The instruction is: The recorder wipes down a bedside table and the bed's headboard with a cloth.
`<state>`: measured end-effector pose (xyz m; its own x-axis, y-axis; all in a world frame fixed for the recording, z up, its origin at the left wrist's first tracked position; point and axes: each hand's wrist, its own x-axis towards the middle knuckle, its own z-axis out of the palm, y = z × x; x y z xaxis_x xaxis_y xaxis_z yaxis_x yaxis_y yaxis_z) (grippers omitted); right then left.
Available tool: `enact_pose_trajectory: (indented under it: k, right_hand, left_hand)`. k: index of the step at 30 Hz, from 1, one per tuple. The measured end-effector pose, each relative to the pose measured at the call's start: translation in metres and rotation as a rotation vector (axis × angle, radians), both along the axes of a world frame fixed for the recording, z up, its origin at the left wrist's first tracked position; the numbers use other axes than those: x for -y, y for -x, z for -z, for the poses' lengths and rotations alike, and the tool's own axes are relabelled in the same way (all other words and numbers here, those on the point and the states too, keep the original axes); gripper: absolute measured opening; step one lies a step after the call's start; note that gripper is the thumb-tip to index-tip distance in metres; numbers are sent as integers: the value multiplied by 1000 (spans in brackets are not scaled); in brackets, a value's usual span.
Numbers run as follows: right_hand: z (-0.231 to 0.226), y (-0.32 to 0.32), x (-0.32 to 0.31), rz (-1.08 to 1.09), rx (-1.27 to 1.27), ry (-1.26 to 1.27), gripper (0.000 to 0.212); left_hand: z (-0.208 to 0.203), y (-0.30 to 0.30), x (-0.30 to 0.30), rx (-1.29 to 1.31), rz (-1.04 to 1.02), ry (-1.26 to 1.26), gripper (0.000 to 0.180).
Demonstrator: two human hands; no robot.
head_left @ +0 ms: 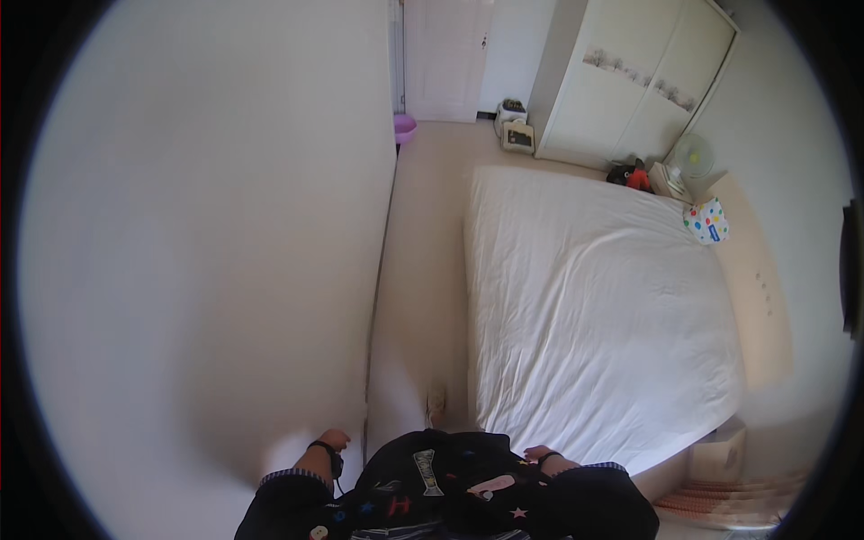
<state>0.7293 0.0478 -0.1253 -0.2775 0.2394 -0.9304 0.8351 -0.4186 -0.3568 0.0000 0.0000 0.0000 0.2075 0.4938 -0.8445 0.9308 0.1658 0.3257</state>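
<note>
My left hand hangs low beside the white wall, with a dark band at its wrist. Its fingers are loosely curved and nothing shows in them. On the other side, my right hand is close to the near left corner of the bed, which is covered by a wrinkled white sheet. This hand also wears a dark wristband; its fingers look loose, with no object seen. My dark jacket with colourful patches hides part of the floor below.
A narrow floor strip runs between wall and bed toward a pale door. A purple basin stands by the wall's far end. Boxy appliances sit beside the white wardrobe; a fan stands beyond the bed.
</note>
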Motion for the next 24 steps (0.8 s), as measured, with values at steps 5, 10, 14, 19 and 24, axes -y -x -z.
enact_pose_trajectory:
  k: [5, 10, 14, 19, 24]
  right_hand:
    - [-102, 63, -256, 680, 96, -94, 26]
    - [-151, 113, -440, 267, 70, -535, 21]
    - [-229, 178, -526, 510, -14, -421, 30]
    - [-199, 123, -559, 804, 98, -386, 23]
    - [-166, 56, -509, 941, 307, -344, 21]
  left_hand:
    - [-24, -2, -103, -129, 445, -26, 45]
    - [-43, -19, -271, 90, -110, -259, 30]
    - [-43, -13, -378, 103, -322, -48, 39]
    - [-3, 50, -543, -72, 572, -255, 45]
    - [-16, 55, -762, 8, -393, 0, 46]
